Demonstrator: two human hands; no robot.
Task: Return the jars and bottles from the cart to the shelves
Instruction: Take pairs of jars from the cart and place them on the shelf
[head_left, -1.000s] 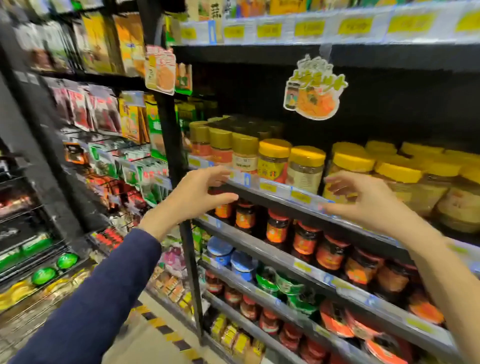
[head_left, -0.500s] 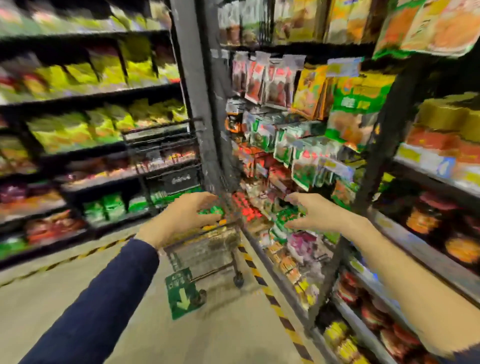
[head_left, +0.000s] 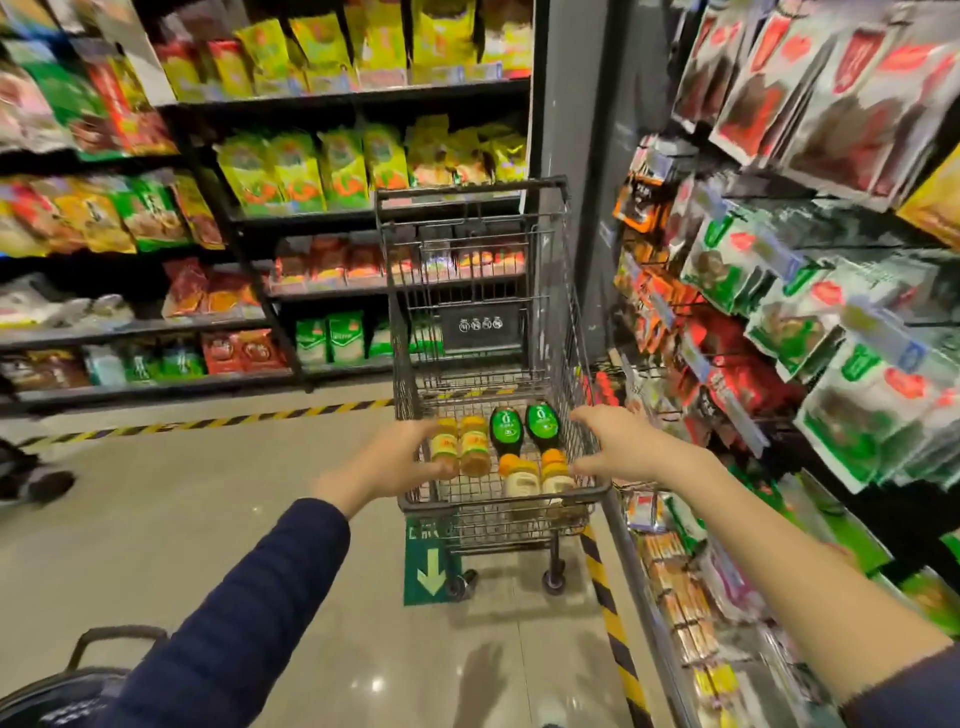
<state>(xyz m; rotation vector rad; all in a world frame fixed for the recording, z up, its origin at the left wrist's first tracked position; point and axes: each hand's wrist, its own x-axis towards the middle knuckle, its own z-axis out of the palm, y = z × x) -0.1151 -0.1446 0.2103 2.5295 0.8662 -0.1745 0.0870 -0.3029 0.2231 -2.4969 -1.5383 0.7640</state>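
Over cart (head_left: 498, 501): both hands outstretched, fingers spread.

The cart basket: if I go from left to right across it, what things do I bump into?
Left hand → two amber jars with yellow labels → two dark bottles with green labels (two orange-capped pale jars sit just in front of them) → right hand.

— What colours were in the cart (head_left: 483, 249)?
— Dark grey wire. Two amber jars (head_left: 460, 446) with yellow labels, two dark bottles (head_left: 523, 428) labelled green, two pale bottles (head_left: 537, 475) capped orange.
— The floor?
— Beige, with black-and-yellow striped tape (head_left: 609, 613) and a green arrow sign (head_left: 428, 569).
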